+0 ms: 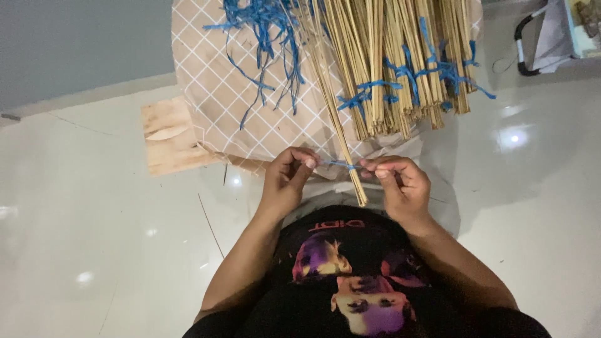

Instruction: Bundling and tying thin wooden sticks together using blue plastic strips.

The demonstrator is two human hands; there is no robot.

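Observation:
My left hand (287, 178) and my right hand (400, 183) each pinch one end of a thin blue plastic string (342, 165), stretched taut between them. The string crosses a thin bundle of pale bamboo sticks (335, 119) that slants from the top down to my lap. Behind it lie several thicker bundles of sticks (400, 69), each tied with blue string. A loose heap of blue strings (266, 37) lies at the upper left of the bundles.
A brown paper sheet with a white grid pattern (213, 94) lies under the sticks on the glossy white floor (94, 206). A piece of plywood (166, 134) sticks out at its left. A bag with a black handle (544, 37) sits at the top right.

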